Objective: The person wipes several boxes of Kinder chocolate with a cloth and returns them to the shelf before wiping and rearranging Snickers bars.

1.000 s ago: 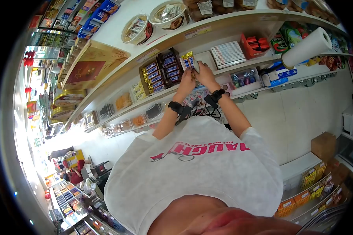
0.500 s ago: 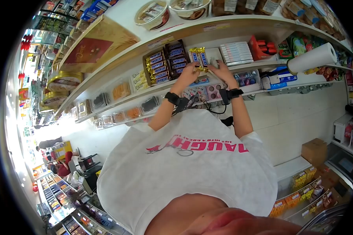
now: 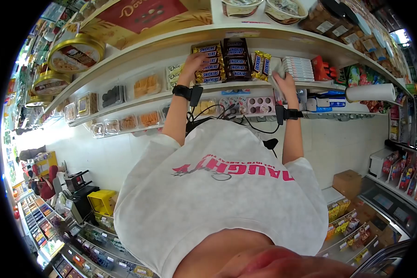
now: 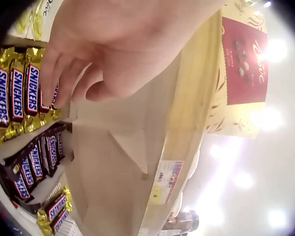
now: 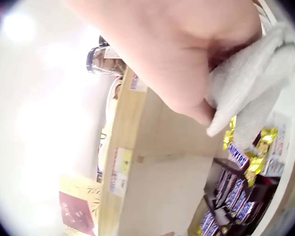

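Note:
In the head view, my left hand (image 3: 192, 68) is over the left side of an open box of gold-wrapped Snickers bars (image 3: 212, 66). Its loosely bent fingers reach down to the bars in the left wrist view, fingertips overlapping the end bar. My right hand (image 3: 286, 85) is at the shelf's front edge, gripping a pale grey cloth (image 5: 253, 81) that hangs from the fingers. Left of that cloth, two loose gold Snickers bars (image 3: 261, 64) lie side by side. Between them and the gold bars stands a box of dark-wrapped Snickers (image 3: 237, 62).
White Dove packs (image 3: 173, 74) adjoin the gold bars. Right of the cloth are a stack of thin white boxes (image 3: 299, 68) and a red container (image 3: 319, 69). An upper shelf edge (image 3: 162, 41) runs above the hands. A white roll (image 3: 370, 92) juts out at right.
Both hands were together at the loose gold bars. The left has moved left to the boxed gold bars; the right has shifted slightly right with the cloth. The two loose bars now lie released.

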Demonstrator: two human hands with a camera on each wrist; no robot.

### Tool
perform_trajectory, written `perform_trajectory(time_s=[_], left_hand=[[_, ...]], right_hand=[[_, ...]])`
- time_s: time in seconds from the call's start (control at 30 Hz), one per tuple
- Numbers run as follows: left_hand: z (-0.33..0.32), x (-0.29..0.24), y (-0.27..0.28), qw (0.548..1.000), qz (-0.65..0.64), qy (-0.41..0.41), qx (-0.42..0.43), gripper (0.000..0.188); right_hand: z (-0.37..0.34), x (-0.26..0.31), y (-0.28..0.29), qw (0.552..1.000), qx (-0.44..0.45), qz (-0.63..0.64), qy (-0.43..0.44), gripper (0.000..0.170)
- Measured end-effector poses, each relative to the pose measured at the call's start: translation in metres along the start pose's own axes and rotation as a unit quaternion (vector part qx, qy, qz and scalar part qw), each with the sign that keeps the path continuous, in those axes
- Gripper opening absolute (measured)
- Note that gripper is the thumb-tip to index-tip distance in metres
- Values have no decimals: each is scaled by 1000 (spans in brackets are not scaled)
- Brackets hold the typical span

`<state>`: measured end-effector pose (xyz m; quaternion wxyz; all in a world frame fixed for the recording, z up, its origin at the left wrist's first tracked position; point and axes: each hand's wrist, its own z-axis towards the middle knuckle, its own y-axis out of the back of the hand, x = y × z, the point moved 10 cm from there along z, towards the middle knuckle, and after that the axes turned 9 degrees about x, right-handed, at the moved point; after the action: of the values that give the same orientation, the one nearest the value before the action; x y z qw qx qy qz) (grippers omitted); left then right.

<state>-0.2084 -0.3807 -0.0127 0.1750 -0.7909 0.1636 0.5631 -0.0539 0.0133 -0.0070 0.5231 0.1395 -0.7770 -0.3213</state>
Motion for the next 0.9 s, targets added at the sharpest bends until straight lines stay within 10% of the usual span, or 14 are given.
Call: perform_trajectory(time_s=[0.13, 0.2, 0.4, 0.57, 0.83, 0.9], left_hand=[[33, 28, 33, 973, 213, -82, -44, 33], [37, 22, 12, 841, 499, -190, -85, 33], [23, 32, -15, 772, 599, -204, -60, 37], [31, 37, -7, 781, 586, -204, -64, 24], [33, 14, -3, 760, 626, -169, -35, 21], [22, 9, 13, 847, 516, -117, -44, 30]], right_hand=[[-26, 84, -56, 980, 100, 170, -3, 70], [-32, 125, -107, 977, 182, 108, -31, 61], [-31, 253, -175, 932, -35, -50, 358, 44], [15, 193, -254, 979, 116, 30, 164, 46], [-28, 166, -180, 969, 97, 228, 20, 57], [-51, 137, -156, 956, 20, 282, -77, 61]])
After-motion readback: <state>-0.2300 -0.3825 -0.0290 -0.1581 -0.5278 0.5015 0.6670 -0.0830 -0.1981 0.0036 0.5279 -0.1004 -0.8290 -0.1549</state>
